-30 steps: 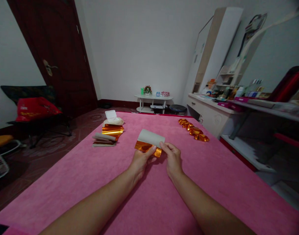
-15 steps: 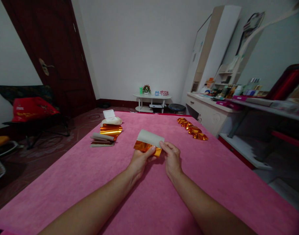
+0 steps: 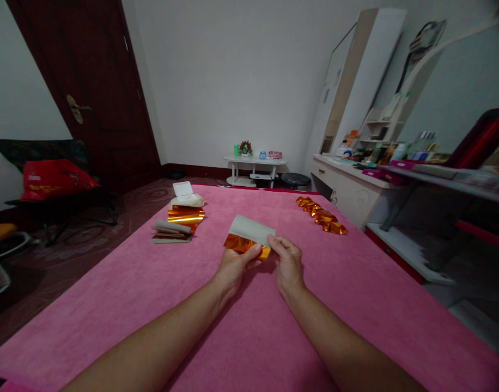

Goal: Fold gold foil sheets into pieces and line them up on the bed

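A sheet of gold foil paper (image 3: 243, 243) with a pale grey sheet (image 3: 253, 228) along its far side is held between both hands above the pink cloth. My left hand (image 3: 238, 267) grips the gold part from below, thumb on top. At the right edge, my right hand (image 3: 288, 262) pinches the corner of the grey sheet between thumb and fingers. Whether the grey part is a separate sheet or the foil's back, I cannot tell. Several folded gold foil pieces (image 3: 321, 215) lie in a row at the far right of the cloth.
On the left of the pink cloth (image 3: 151, 305) lie a stack of grey paper (image 3: 171, 230), gold foil sheets (image 3: 186, 218) and a pale packet with a raised white lid (image 3: 183, 189). A white dressing table (image 3: 356, 177) stands to the right; a chair with a red bag (image 3: 55, 178) is left.
Both hands keep the same hold on the foil and grey sheet. The view has shifted very slightly; nothing else has visibly moved.
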### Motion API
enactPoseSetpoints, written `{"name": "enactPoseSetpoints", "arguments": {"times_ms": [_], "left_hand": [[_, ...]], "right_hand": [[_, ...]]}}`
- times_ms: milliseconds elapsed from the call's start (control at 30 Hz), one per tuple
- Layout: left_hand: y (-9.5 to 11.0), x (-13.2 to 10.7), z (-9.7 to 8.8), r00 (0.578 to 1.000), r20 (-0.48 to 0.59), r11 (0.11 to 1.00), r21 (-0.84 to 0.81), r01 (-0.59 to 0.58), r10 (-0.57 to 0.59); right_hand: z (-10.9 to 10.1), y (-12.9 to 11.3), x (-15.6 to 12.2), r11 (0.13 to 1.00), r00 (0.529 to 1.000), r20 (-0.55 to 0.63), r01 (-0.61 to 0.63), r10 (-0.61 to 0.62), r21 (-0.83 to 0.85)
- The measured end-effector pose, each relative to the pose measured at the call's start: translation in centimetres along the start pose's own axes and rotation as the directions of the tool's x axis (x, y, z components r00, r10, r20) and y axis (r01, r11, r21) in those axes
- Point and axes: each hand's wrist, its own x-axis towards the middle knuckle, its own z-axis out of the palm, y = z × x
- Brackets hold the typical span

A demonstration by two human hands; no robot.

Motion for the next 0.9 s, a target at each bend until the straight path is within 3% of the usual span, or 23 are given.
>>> {"name": "enactPoseSetpoints", "arguments": {"times_ms": [233, 367, 567, 900], "left_hand": [[-0.5, 0.8, -0.5, 0.989, -0.073, 0.991, 0.036, -0.130, 0.132], [-0.3, 1.0, -0.6, 0.975, -0.119, 0.982, 0.009, -0.190, 0.190], [-0.2, 0.8, -0.7, 0.980, -0.122, 0.987, -0.018, -0.160, 0.156], [-0.1, 0.3, -0.4, 0.986, -0.105, 0.991, -0.011, -0.131, 0.129]], "right_hand": [[0.5, -1.0, -0.6, 0.997, 0.992, 0.123, 0.032, -0.024, -0.063], [0.7, -1.0, -0.8, 0.990, 0.991, 0.127, 0.050, -0.033, -0.130], [0.7, -0.4, -0.5, 0.962, 0.992, 0.077, 0.117, -0.101, -0.245], [0.6, -0.5, -0.6, 0.944, 0.987, 0.114, 0.146, -0.116, -0.296]]}}
